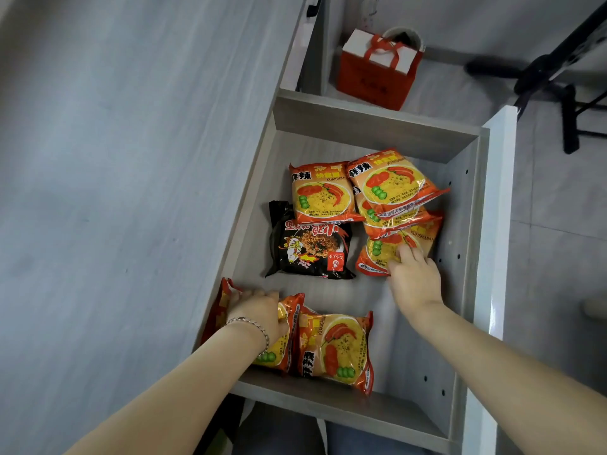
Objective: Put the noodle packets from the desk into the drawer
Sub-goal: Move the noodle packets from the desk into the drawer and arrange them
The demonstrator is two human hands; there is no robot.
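Orange noodle packets (323,193), one black packet (310,244), grey drawer (371,126)

you see orange noodle packets (323,192): at least seven in drawer (377,128), exact count unsure, right-hand pile overlaps. black noodle packet (310,249): one. your hands: two, left hand (259,311) and right hand (415,277). bracelet (251,325): one. red gift bag (377,72) beyond drawer: one. white cup (405,36) behind bag: one.

Stood on the grey floor (555,198): a red gift bag (377,73) before a white cup (405,36), near black stand legs (542,80).
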